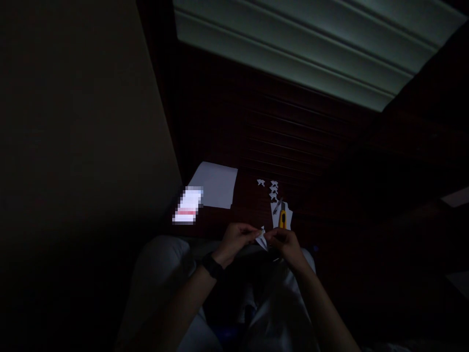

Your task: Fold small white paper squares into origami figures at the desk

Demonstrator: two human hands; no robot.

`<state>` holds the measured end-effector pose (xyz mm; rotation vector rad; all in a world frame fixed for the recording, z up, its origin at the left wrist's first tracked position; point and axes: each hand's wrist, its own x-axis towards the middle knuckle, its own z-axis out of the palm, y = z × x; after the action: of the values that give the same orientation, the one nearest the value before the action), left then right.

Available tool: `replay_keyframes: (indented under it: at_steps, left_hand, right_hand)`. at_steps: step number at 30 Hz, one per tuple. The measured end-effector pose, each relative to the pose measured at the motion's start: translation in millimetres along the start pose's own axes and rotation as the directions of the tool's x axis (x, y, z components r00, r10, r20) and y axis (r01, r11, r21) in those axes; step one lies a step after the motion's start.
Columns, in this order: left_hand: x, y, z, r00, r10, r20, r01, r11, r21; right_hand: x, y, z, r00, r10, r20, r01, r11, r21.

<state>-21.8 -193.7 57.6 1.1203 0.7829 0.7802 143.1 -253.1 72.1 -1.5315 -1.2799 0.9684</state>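
A small piece of folded white paper [262, 240] is held between my two hands, just over the near edge of the dark table. My left hand [236, 239] pinches it from the left; a dark watch sits on that wrist. From the right, my right hand [287, 245] grips it with closed fingers. Just beyond the right hand, a yellow utility knife [282, 220] rests on white paper pieces [289, 215], with a pen-like item [278, 206] beside it. Several small folded paper figures [273, 189] lie farther back. The light is dim, so the folds are hard to make out.
A stack of white paper sheets [218, 186] lies on the table to the left. A bright, pixelated rectangular item [188, 205] overlaps its lower corner. A wall [88, 122] rises at the left, and pale slats [293, 44] stand at the back.
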Motion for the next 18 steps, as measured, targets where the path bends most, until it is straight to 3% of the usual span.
replay_keyframes:
  at_steps: [9, 13, 18]
  left_hand:
    - [0.6, 4.6, 7.3, 0.998, 0.048, -0.042, -0.043, 0.993, 0.106]
    - [3.0, 0.8, 6.0, 0.996, 0.002, -0.091, 0.001, 0.999, 0.033]
    - [4.4, -7.0, 8.2, 0.995, 0.051, -0.082, -0.043, 0.994, 0.097]
  right_hand:
    - [1.0, -4.5, 6.0, 0.989, -0.087, -0.119, 0.064, 0.98, -0.188]
    - [1.6, -1.2, 5.8, 0.996, -0.056, -0.071, 0.043, 0.983, -0.181]
    - [2.9, 3.2, 5.4, 0.996, -0.054, -0.073, 0.038, 0.979, -0.198]
